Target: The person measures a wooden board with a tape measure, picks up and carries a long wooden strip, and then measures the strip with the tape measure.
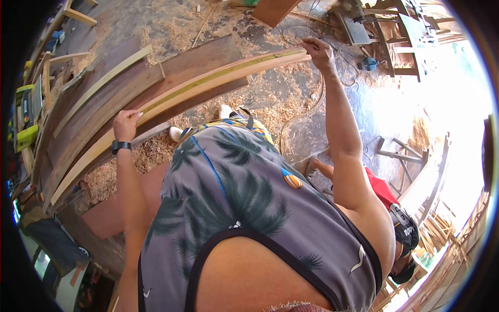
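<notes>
Your left hand (127, 124) at nine o'clock and right hand (318, 51) at one o'clock both pinch the tape measure (218, 76) stretched along the pale plank (93, 156).

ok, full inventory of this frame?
light plank: 1, pale, atop the dark boards
measuring tape: 1, yellow, stretched along the light plank
dark boards: several, brown, floor left
wood shavings: scattered, tan, across floor
grey machine: 1, grey, top right
other person: 1, red clothing, black cap, lower right
watch: 1, black, left wrist
left hand: 1, grip on tape, mid-plank
right hand: 1, grip on tape, plank's far end
</notes>
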A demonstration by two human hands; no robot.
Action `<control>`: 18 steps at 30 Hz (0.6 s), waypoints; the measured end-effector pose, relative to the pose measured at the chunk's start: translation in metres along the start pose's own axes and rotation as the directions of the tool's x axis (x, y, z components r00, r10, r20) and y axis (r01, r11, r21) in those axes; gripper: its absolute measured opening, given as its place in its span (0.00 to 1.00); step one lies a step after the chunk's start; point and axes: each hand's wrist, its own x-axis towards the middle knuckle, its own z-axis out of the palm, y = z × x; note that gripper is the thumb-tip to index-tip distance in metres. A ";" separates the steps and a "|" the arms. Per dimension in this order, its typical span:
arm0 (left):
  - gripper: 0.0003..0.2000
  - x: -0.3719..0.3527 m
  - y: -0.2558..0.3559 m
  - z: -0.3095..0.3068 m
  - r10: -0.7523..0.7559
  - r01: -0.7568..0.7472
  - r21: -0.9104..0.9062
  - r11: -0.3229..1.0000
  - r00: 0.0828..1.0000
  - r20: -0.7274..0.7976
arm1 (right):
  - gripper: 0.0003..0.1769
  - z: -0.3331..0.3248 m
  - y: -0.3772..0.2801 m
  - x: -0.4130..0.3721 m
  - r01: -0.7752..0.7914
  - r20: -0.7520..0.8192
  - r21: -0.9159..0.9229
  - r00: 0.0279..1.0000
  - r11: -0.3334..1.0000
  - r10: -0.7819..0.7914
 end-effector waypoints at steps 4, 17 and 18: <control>0.12 -0.001 -0.033 -0.022 -0.056 0.060 -0.058 0.996 0.996 0.062 | 0.16 -0.006 -0.023 -0.001 0.082 0.195 -0.160 0.979 0.984 -0.049; 0.12 -0.013 -0.097 -0.059 -0.085 0.094 -0.059 0.994 0.985 0.150 | 0.13 0.052 -0.040 -0.017 0.042 0.412 -0.125 0.911 0.991 0.013; 0.12 -0.013 -0.102 -0.060 -0.084 0.093 -0.057 0.994 0.985 0.154 | 0.14 0.054 -0.044 -0.020 0.053 0.400 -0.179 0.916 0.982 0.024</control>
